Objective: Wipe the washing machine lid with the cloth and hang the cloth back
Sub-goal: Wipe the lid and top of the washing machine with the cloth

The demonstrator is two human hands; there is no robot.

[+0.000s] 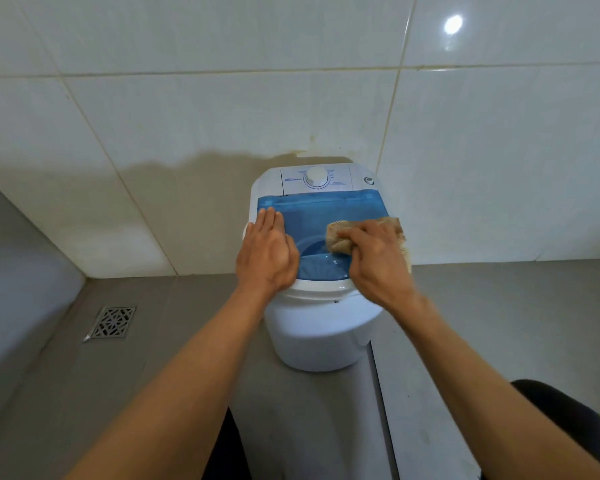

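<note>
A small white washing machine (pixel 321 336) stands on the floor against the tiled wall. Its translucent blue lid (pixel 323 211) lies closed on top, with a white dial (pixel 316 177) on the panel behind it. My left hand (pixel 269 251) rests flat on the lid's left edge, fingers together and extended. My right hand (pixel 378 252) presses a crumpled beige cloth (pixel 340 237) onto the right side of the lid; part of the cloth shows beyond my knuckles at the lid's right edge.
White wall tiles (pixel 222 109) rise behind the machine. A metal floor drain (pixel 111 322) sits in the grey floor to the left. A low white ledge (pixel 11 306) runs along the far left. A pale floor strip (pixel 385 410) passes in front of the machine.
</note>
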